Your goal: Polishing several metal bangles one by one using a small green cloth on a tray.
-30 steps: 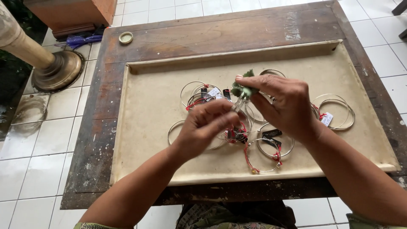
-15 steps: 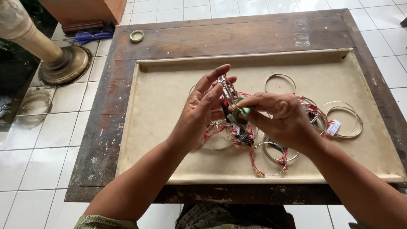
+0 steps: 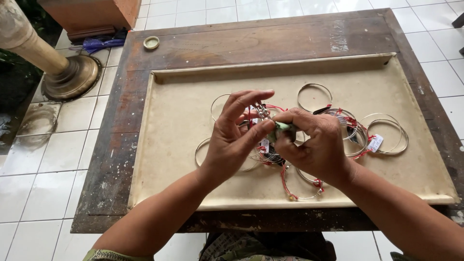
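Frame centre: my right hand pinching green piece, my left hand bracing metal clasp with fingertips, steadying it above tray of wire rings.

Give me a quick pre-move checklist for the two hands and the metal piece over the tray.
1. Right hand has a grip on the small pale green piece: ok, pinched at the fingertips.
2. Left hand supports the thin silver metal piece: ok, thumb and fingers touch it.
3. How the metal piece joins the green piece: cannot tell, fingers hide it.
4. Work is held over the shallow beige rectangular tray: ok.
5. Loose thin silver wire bangles with red thread ties all lie inside the tray: ok.
6. Red thread free of the fingers: cannot tell, strands run under both hands.
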